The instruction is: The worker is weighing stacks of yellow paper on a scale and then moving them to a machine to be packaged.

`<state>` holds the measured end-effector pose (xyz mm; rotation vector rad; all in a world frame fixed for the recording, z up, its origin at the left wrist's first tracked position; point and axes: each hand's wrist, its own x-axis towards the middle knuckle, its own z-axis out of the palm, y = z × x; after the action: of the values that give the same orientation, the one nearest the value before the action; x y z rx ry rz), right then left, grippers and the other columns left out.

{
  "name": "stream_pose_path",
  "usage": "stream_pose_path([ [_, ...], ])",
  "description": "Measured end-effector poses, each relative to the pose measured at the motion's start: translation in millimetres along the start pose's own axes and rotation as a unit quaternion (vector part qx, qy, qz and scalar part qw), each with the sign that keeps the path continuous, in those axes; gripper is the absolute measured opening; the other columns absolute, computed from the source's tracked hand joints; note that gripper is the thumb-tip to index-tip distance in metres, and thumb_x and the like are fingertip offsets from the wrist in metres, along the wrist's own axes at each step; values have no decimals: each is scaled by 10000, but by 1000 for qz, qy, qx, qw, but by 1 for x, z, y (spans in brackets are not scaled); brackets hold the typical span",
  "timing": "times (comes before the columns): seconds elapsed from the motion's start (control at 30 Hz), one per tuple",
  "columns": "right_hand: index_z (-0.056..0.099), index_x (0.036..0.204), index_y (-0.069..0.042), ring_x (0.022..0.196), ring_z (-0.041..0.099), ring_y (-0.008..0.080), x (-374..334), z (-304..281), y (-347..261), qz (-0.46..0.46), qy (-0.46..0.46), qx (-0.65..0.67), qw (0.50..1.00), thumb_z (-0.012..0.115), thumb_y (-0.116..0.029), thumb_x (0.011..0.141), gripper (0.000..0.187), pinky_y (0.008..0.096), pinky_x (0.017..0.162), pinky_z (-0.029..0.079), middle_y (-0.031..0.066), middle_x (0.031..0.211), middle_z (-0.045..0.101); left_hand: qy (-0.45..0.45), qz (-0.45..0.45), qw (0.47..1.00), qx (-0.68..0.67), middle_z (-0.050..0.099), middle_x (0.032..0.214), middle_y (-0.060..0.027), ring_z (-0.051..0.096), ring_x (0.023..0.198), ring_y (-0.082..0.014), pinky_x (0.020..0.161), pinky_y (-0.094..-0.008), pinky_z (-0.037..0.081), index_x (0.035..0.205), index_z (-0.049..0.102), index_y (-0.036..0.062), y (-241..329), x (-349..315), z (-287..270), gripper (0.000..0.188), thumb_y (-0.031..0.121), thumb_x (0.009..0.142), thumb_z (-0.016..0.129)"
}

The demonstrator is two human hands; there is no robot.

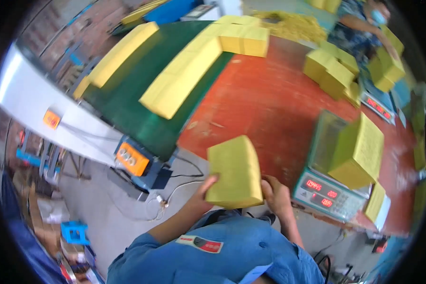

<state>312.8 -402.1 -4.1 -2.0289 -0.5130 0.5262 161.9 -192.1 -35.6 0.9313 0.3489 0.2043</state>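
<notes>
Your hands [278, 195] grip a yellow block [233, 173] by the surface's [251, 94] near edge, long axis pointing away; scale [312, 195] bears another block [357, 151].

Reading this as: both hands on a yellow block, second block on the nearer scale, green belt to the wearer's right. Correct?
One error: the green belt is to the wearer's left, per the head view. Left hand and right hand on a yellow block, second block on the nearer scale: all fine.
</notes>
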Motion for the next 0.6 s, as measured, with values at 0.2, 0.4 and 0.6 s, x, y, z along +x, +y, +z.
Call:
stream_pose_path([
  [0.2,486,1344,47,1124,559,207,-6,-57,-40,-91,-144,278,945,572,-377,982,564,344,977,438,176,1214,623,18,16,1000,13,585,1289,-153,582,1190,-287,1009,-455,480,1375,471,25,70,-4,75,477,341,1022,411],
  [0.4,458,1385,50,1064,595,187,-30,-201,-73,-97,77,292,948,590,-319,979,564,320,918,488,150,1184,626,-216,49,972,79,480,1431,-166,513,1281,-256,1088,-382,401,1449,357,-31,107,83,230,473,176,1030,428],
  [0.6,593,1264,20,819,632,117,-15,-312,-38,-90,188,308,928,536,-236,990,379,261,683,521,62,994,673,-294,76,937,173,599,1282,-109,592,1164,-212,957,-405,498,1360,501,50,100,159,369,624,454,904,634],
])
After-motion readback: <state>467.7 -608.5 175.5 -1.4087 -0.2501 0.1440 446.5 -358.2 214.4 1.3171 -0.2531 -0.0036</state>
